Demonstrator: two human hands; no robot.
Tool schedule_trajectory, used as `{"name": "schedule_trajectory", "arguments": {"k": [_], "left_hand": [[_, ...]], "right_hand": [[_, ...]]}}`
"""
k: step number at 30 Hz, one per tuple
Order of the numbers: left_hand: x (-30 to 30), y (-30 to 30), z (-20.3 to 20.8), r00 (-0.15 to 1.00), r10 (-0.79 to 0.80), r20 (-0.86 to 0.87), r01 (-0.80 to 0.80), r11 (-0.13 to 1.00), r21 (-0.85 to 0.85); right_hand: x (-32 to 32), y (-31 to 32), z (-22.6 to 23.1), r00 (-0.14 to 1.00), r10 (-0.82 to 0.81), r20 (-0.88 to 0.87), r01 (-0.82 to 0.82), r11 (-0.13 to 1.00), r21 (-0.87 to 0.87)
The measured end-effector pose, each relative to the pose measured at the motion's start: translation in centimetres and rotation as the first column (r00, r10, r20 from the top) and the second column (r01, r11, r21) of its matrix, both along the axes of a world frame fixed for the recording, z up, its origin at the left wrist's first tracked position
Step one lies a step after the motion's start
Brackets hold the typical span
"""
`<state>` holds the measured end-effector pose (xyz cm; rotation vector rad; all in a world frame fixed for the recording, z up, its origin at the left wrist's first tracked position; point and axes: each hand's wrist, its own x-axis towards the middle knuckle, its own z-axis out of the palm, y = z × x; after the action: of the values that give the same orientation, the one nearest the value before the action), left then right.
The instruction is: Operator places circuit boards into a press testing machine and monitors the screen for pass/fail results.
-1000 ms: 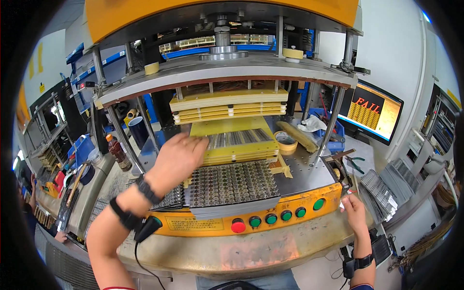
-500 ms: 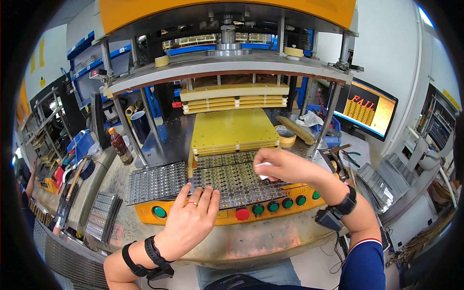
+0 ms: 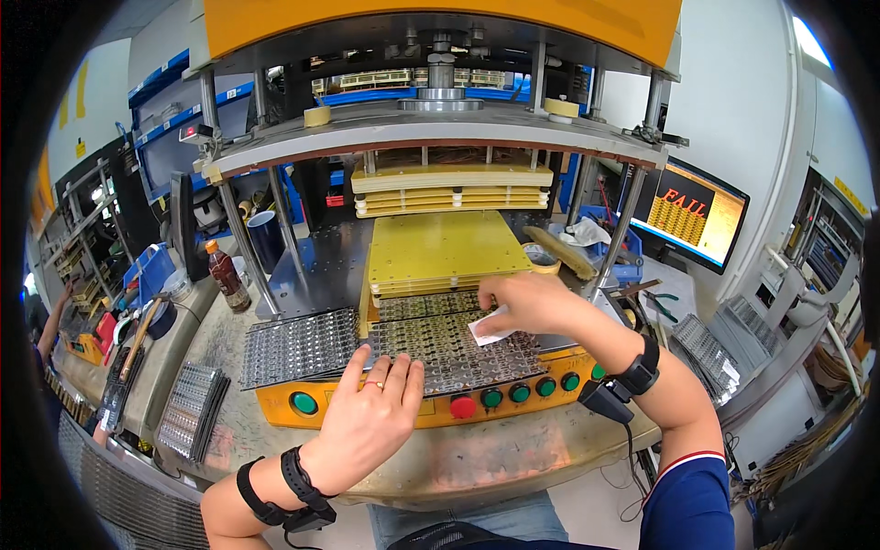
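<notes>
Under both hands lies a circuit board panel (image 3: pixel 446 353) with rows of small repeated parts, in front of the yellow test fixture plate (image 3: pixel 446 246). My left hand (image 3: pixel 371 417) is open, its fingers stretched forward and resting at the panel's near left edge. Over the panel's right half, my right hand (image 3: pixel 532 307) is closed on a small white piece of paper or cloth (image 3: pixel 489 334), which is close to the panel surface. A second, silvery panel (image 3: pixel 301 348) lies just to the left of the first.
Below the panel, the orange front (image 3: pixel 344 414) carries a red button (image 3: pixel 463 407) and several green ones. The raised press plate (image 3: pixel 440 137) spans above. At left are a bottle (image 3: pixel 227 277) and stacked panels (image 3: pixel 193 412); at right, pliers (image 3: pixel 662 307), a monitor (image 3: pixel 694 213) and more panels (image 3: pixel 704 356).
My right hand has opened out slightly and shifted a little, and the white piece now shows larger, slightly left and lower. My left hand stays at the panel's edge. The view has shifted slightly.
</notes>
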<state>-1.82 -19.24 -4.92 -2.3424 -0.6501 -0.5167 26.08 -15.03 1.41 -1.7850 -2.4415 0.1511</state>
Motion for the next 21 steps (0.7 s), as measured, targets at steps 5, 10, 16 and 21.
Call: {"name": "schedule_trajectory", "arguments": {"k": [5,10,16,21], "left_hand": [[-0.3,0.0,0.5,1.0,-0.007,0.015,0.008,1.0,-0.026],[0.3,0.0,2.6,0.99,-0.004,0.142,0.006,1.0,-0.011],[-2.9,-3.5,2.6,0.969,-0.135,0.207,0.135,0.991,0.01],[-6.1,-5.0,-4.1,0.941,-0.155,0.301,0.208,0.966,-0.154]], "right_hand": [[1.3,-2.3,-1.6,0.936,0.343,0.08,-0.344,0.837,0.425],[-1.7,-7.2,-4.2,0.942,0.305,0.14,-0.324,0.718,0.616],[4.2,-11.7,-4.6,0.999,0.026,0.038,-0.046,0.562,0.826],[18.4,-18.1,-8.5,0.843,-0.516,-0.15,0.412,0.44,0.798]]}}
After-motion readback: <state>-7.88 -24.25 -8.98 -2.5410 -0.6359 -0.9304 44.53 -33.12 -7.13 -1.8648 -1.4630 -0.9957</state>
